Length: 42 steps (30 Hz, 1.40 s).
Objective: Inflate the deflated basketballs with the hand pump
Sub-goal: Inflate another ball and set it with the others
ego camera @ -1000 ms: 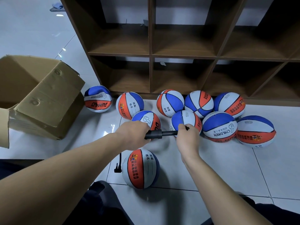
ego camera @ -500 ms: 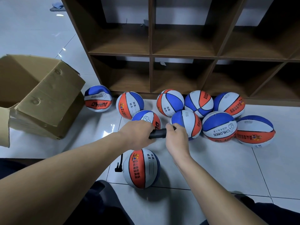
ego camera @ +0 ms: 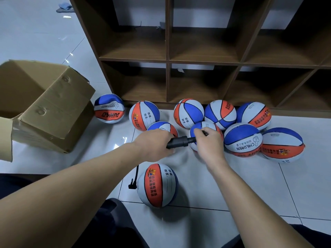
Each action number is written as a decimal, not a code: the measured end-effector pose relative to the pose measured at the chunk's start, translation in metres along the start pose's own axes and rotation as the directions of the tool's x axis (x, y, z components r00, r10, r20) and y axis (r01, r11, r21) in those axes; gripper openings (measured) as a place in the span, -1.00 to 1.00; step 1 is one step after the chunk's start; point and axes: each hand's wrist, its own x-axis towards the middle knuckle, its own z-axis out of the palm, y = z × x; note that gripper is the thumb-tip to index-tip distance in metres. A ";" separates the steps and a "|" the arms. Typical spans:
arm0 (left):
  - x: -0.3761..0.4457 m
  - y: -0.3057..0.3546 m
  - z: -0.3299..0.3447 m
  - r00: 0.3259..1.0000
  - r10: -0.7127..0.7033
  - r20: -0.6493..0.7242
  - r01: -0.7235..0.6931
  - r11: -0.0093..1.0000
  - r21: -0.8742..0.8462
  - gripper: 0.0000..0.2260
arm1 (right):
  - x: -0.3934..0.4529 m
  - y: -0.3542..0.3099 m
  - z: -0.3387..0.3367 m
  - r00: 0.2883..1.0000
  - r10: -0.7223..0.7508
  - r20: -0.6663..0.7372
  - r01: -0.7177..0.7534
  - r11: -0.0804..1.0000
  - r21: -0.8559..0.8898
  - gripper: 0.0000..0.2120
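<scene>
Your left hand (ego camera: 154, 144) grips the black barrel of the hand pump (ego camera: 179, 141), fingers curled round it. Your right hand (ego camera: 208, 144) holds the pump's handle end, fingers closed on it. The pump lies level above the tiled floor (ego camera: 241, 185), its hose (ego camera: 136, 176) hanging down to the basketball (ego camera: 157, 185) nearest you. Eight more balls (ego camera: 242, 139) crowd the floor beyond, in front of the wooden shelf (ego camera: 167, 59). An open cardboard box (ego camera: 44, 106) stands at your left.
</scene>
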 end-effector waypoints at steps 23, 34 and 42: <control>-0.004 -0.004 -0.001 0.999 -0.025 0.026 0.024 0.999 0.042 -0.75 | -0.002 0.006 0.004 0.955 0.071 -0.286 -0.041 0.993 0.111 -0.66; -0.004 -0.001 0.002 1.000 -0.012 -0.011 0.013 0.998 0.066 -0.72 | -0.028 0.004 0.033 0.993 -0.003 -0.116 0.011 0.997 0.070 -0.63; -0.004 -0.001 0.001 1.000 0.003 -0.011 -0.002 0.997 0.075 -0.64 | -0.034 0.004 0.039 0.999 -0.006 -0.043 0.008 0.999 0.052 -0.61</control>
